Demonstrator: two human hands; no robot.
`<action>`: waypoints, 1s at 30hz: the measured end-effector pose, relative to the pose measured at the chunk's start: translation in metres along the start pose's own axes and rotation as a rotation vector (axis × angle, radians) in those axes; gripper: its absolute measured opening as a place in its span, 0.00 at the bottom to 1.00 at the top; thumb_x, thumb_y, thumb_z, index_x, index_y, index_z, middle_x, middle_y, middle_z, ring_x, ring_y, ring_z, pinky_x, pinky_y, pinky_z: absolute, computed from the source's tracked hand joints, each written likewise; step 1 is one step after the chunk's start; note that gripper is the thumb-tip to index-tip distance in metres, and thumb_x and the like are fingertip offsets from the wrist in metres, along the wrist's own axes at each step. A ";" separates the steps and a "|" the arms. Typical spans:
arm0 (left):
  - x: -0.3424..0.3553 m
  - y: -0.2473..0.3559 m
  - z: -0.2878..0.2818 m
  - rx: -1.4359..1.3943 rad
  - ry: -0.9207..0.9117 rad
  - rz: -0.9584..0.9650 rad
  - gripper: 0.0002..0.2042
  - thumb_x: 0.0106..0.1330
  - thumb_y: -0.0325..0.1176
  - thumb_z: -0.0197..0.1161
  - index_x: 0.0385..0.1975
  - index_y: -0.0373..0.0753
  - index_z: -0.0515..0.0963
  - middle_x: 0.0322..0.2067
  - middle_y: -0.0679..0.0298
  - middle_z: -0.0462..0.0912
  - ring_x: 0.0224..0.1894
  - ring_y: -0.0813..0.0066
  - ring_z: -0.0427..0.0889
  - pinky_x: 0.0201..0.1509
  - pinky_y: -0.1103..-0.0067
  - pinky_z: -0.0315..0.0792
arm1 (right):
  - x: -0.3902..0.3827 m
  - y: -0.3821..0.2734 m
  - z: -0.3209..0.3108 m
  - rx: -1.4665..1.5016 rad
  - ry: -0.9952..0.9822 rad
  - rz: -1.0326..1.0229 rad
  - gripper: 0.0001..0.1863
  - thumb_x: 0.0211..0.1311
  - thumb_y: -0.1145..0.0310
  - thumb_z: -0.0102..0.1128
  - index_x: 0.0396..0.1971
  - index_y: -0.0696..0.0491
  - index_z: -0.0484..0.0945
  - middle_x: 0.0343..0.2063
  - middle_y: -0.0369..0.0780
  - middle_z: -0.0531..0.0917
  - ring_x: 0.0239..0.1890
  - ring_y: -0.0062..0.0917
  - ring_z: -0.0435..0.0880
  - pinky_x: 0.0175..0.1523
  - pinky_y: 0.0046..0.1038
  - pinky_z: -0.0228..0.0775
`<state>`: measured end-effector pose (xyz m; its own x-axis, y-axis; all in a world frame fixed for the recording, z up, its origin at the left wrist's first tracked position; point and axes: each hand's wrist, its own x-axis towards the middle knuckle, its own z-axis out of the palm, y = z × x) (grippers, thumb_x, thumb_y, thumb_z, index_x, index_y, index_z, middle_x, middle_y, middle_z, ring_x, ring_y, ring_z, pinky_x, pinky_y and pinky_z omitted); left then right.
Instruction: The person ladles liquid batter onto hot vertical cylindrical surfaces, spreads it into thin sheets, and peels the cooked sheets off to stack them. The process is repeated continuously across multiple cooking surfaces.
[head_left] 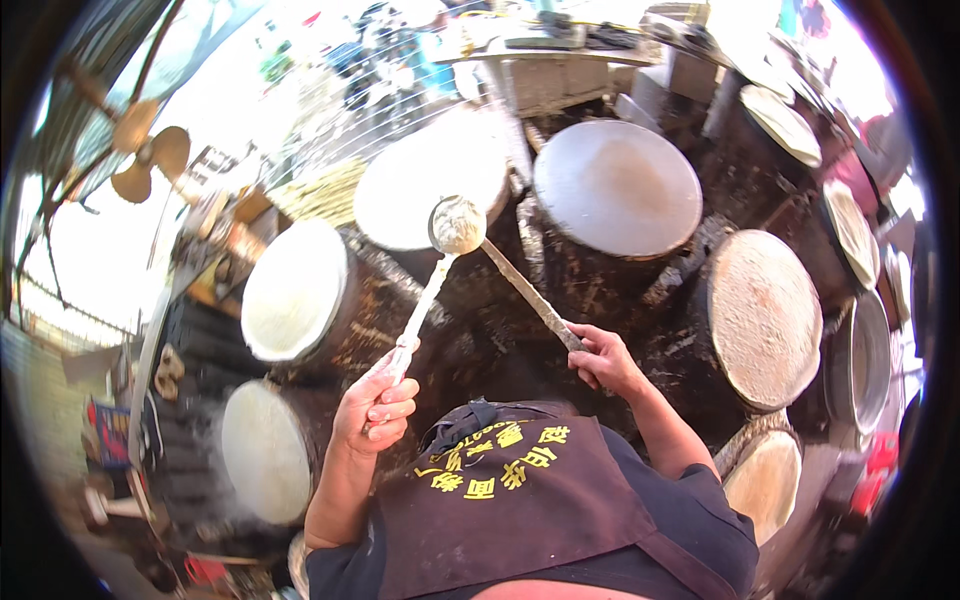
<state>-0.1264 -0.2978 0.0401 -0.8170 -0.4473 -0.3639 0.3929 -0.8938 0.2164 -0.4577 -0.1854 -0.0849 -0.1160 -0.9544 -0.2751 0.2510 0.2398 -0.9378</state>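
Note:
My left hand is wrapped around the batter-caked handle of a ladle. Its bowl is heaped with thick, pale batter and hangs over the edge of a bright white round pan. In my right hand is a long, flat, batter-spotted stick, perhaps a scraper. Its upper end meets the ladle's bowl, and I cannot tell whether they touch. Just to the right lies a round grey pan with a brownish patch on its smooth top.
Round pans ring me on dark stove tops. A white one is at left, a steaming one below it. At right sits one with a rough beige layer, near a metal pan. A fan stands upper left.

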 end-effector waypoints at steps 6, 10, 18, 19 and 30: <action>0.111 0.002 0.073 0.271 -0.036 -0.202 0.18 0.73 0.31 0.45 0.62 0.46 0.60 0.21 0.69 0.60 0.14 0.89 0.58 0.08 0.90 0.59 | -0.031 -0.006 -0.070 0.043 0.273 -0.281 0.28 0.57 0.80 0.55 0.60 0.50 0.69 0.23 0.35 0.77 0.16 0.11 0.69 0.19 0.15 0.61; 0.185 -0.012 0.106 0.471 -0.038 -0.252 0.17 0.73 0.33 0.47 0.60 0.45 0.62 0.21 0.71 0.60 0.14 0.90 0.57 0.08 0.91 0.57 | -0.049 -0.005 -0.098 -0.447 0.532 -0.424 0.29 0.53 0.82 0.58 0.57 0.51 0.71 0.33 0.39 0.83 0.31 0.21 0.81 0.40 0.24 0.72; 0.320 -0.083 0.101 1.060 -0.069 -0.165 0.23 0.69 0.29 0.51 0.63 0.42 0.58 0.18 0.71 0.63 0.12 0.88 0.61 0.09 0.89 0.57 | -0.059 0.006 -0.111 -0.675 0.982 -0.369 0.29 0.51 0.78 0.59 0.57 0.49 0.71 0.36 0.47 0.81 0.38 0.41 0.80 0.44 0.34 0.73; 0.336 -0.092 0.090 1.145 -0.075 -0.125 0.26 0.66 0.28 0.53 0.65 0.40 0.58 0.19 0.70 0.65 0.12 0.87 0.63 0.09 0.87 0.59 | -0.058 0.006 -0.109 -0.705 1.008 -0.315 0.29 0.51 0.78 0.59 0.57 0.51 0.70 0.36 0.47 0.80 0.38 0.40 0.80 0.44 0.33 0.72; 0.446 -0.017 0.074 2.620 -0.236 0.972 0.30 0.61 0.28 0.56 0.65 0.55 0.60 0.34 0.53 0.81 0.37 0.54 0.82 0.39 0.63 0.75 | -0.004 0.048 -0.097 -0.860 1.165 0.060 0.31 0.55 0.73 0.56 0.62 0.42 0.65 0.28 0.48 0.74 0.29 0.45 0.79 0.36 0.43 0.73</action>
<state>-0.5284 -0.4800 -0.0588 -0.9073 -0.2805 0.3133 -0.2534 0.9592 0.1251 -0.5386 -0.1526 -0.1498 -0.9324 -0.3561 0.0621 -0.3114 0.7041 -0.6382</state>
